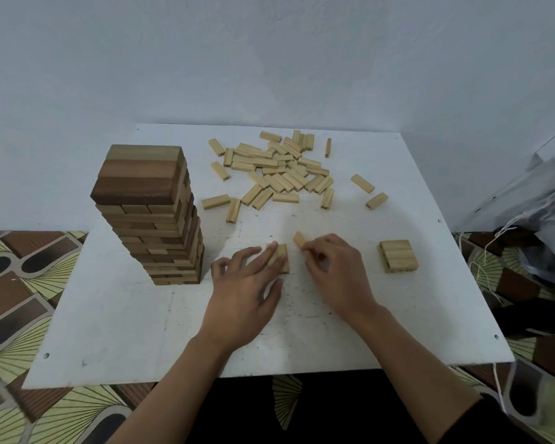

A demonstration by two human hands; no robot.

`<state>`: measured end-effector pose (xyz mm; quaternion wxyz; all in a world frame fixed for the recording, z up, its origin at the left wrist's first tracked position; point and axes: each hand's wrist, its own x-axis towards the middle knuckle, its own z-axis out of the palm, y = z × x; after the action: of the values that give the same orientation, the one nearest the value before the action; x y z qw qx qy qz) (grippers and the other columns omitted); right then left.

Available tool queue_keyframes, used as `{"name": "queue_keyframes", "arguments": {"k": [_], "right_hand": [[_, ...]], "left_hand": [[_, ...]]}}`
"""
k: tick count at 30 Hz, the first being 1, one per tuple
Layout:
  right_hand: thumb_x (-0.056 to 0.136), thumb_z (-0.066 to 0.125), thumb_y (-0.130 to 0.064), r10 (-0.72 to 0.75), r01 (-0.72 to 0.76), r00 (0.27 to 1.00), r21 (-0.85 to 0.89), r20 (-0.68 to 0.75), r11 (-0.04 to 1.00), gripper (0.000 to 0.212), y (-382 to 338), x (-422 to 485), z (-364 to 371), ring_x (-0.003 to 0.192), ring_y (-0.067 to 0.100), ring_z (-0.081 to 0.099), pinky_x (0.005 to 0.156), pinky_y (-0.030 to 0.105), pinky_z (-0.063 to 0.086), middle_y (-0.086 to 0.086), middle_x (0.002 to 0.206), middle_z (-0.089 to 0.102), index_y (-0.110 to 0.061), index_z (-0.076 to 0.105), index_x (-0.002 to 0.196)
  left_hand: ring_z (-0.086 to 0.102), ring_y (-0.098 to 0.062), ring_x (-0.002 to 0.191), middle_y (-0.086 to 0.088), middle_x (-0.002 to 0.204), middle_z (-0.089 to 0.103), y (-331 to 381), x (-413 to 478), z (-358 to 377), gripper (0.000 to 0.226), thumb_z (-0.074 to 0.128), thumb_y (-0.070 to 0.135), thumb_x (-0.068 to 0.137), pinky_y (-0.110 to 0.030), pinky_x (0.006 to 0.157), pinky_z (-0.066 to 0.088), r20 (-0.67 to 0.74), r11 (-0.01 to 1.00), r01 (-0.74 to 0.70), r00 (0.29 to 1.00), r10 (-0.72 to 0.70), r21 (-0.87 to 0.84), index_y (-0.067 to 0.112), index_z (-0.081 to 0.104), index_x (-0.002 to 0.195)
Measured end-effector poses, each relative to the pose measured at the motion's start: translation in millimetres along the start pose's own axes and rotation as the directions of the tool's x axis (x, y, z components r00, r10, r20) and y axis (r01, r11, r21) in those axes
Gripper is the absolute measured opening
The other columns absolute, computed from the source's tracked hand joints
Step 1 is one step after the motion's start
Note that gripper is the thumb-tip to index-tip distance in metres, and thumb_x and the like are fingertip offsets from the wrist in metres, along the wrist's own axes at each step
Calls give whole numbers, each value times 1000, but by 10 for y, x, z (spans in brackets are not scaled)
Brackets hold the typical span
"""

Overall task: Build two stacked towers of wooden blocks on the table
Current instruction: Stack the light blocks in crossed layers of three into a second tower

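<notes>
Fingers (263, 259) of left hand (244, 299) lie straight on paired blocks (283, 261); right hand (334, 274) pinches single block (299, 240).

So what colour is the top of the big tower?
The tower top is brown, shading light to dark; head view.

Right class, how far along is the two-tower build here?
Done: one tall tower stands at the left. In hand: the left hand steadies flat blocks on the table while the right hand pinches another block. Left: nearly the whole second tower; the loose pile lies unused.
</notes>
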<state>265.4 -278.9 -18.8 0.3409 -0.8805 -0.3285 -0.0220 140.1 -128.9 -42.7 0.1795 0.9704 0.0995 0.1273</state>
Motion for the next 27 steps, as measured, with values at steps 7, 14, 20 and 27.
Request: {"name": "queue_keyframes", "arguments": {"k": [7,14,20,27], "right_hand": [[97,65,-30,23,-31,995,81,100,996,28,-122,-182,-34,77,8,60,79,36,55,-8,90,66,-23,69,124],[99,57,-43,65,-38,950,-93,306,995,38,-133,-70,-82,88,16,55,91,48,47,-6,91,60,-20,61,130],[84,71,-57,60,-46,908,-45,415,998,79,-50,17,-219,93,12,52,91,41,49,-7,102,54,-21,44,150],[80,77,-54,-16,58,886,-75,463,996,77,-6,106,-202,109,13,48,98,43,45,-7,118,51,-20,52,145]], "left_hand": [[38,-11,140,17,156,42,-12,-8,46,47,49,44,100,-37,102,23,-15,998,12,1000,-13,-67,36,49,147],[41,-10,136,18,151,48,-10,-15,40,49,53,43,99,-36,102,25,-33,991,14,999,-19,-130,31,49,146],[37,-6,140,18,158,38,-15,-10,3,56,60,41,98,-34,105,24,-47,981,31,998,-41,-190,36,42,151],[38,-16,136,13,147,51,19,15,18,58,55,41,99,-42,104,31,-24,993,70,997,-73,-100,26,39,152]]}}
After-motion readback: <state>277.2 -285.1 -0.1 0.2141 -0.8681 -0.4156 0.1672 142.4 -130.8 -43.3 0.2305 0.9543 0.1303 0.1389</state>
